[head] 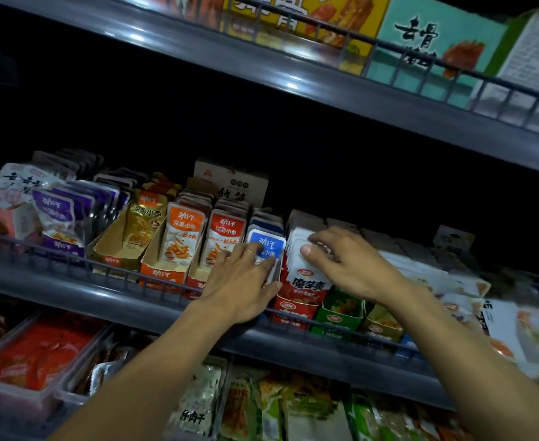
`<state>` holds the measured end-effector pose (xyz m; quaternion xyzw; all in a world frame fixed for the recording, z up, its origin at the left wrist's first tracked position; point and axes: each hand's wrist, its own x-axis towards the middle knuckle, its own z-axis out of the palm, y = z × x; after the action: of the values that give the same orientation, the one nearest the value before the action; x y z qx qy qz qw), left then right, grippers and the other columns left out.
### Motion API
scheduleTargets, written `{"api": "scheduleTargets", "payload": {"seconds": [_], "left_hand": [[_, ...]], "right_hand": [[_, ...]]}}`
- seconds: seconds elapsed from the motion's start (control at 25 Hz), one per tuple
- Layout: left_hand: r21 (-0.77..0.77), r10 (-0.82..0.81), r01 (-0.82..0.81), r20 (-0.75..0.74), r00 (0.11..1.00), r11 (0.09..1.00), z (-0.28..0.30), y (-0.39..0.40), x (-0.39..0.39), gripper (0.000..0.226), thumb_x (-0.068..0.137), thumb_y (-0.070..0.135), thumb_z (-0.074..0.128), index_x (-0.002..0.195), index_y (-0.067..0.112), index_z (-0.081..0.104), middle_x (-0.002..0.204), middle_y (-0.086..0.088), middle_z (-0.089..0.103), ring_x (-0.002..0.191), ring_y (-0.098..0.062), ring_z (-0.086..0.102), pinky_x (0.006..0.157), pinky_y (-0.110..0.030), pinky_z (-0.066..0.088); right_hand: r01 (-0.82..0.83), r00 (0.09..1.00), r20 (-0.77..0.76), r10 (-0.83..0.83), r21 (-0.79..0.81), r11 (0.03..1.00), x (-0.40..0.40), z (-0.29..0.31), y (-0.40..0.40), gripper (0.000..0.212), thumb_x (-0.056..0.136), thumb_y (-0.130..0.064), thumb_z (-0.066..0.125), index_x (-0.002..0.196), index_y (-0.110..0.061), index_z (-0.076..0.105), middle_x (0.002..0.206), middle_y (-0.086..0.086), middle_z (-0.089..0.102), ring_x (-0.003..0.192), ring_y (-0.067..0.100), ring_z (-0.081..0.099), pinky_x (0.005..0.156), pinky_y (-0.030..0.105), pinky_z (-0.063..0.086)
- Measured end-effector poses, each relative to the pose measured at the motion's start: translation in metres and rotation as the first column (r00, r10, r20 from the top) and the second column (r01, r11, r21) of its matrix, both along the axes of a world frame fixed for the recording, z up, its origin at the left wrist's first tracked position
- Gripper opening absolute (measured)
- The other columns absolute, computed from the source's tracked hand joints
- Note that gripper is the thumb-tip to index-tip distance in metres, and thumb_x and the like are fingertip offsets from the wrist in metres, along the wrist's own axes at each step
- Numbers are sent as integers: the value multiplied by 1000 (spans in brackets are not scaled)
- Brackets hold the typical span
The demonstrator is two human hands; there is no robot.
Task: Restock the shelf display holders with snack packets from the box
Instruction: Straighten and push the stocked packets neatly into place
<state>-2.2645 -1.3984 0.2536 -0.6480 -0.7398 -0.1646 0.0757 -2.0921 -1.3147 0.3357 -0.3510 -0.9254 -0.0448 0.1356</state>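
Middle shelf [153, 300]: two hands; left hand [245, 281], right hand [350, 265] on packets [306, 275].

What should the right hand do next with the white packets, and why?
Probably press the white packets down and back into their red holder. The right hand grips their tops, they stand above the holder, and the left hand rests on the blue packets beside them.
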Motion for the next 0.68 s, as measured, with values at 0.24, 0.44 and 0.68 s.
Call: {"api": "scheduleTargets", "payload": {"seconds": [0.24, 0.44, 0.68], "left_hand": [[98, -13, 12, 5, 1000, 995, -11, -6, 1, 58, 99, 48, 37, 151, 24, 30, 152, -2, 27, 141, -22, 23, 112, -42, 24], [80, 7, -8, 20, 1000, 997, -7, -3, 0, 63, 97, 46, 46, 152, 24, 25, 156, -4, 22, 144, -24, 19, 113, -44, 24], [224, -14, -29, 188, 982, 974, -6, -16, 6, 54, 100, 34, 47, 150, 19, 32, 153, -5, 32, 140, -22, 31, 113, -39, 29]], "right_hand": [[-2, 1000, -11, 1, -32, 999, 5, -6, -5, 80, 88, -74, 24, 145, -20, 42, 143, 0, 45, 132, 17, 40, 107, 36, 36], [18, 998, 61, -20, 29, 999, 13, -8, -8, 81, 89, -70, 44, 152, -22, 27, 156, -1, 31, 140, 17, 32, 112, 34, 30], [31, 995, 92, -36, 52, 998, 13, -15, -9, 77, 96, -65, 27, 154, -17, 19, 161, 4, 22, 148, 20, 21, 120, 38, 21]]}}
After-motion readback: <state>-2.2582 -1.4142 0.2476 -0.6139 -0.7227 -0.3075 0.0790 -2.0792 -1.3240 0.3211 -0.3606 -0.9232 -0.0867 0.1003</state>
